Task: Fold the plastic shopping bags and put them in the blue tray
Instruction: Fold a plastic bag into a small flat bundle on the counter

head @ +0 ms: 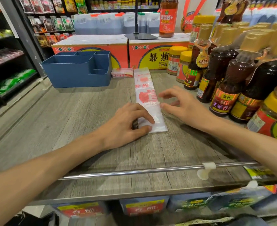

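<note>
A white plastic shopping bag (pixel 145 90) with red print lies folded into a long narrow strip down the middle of the wooden shelf. My left hand (pixel 128 124) presses its near end flat with fingers and thumb. My right hand (pixel 181 105) hovers just right of the strip, fingers spread and relaxed, its fingertips at the strip's edge. The blue tray (pixel 76 74) with several compartments stands at the back left, its visible compartments holding nothing. A second bag (pixel 122 72), folded small, lies beside the tray's right wall.
Sesame-oil bottles (pixel 229 82) and yellow-lidded jars (pixel 175 60) crowd the right side. Red cartons (pixel 92 51) line the back, with a tall sauce jar (pixel 168 18) on top. A metal rail (pixel 134 172) runs along the shelf's front edge.
</note>
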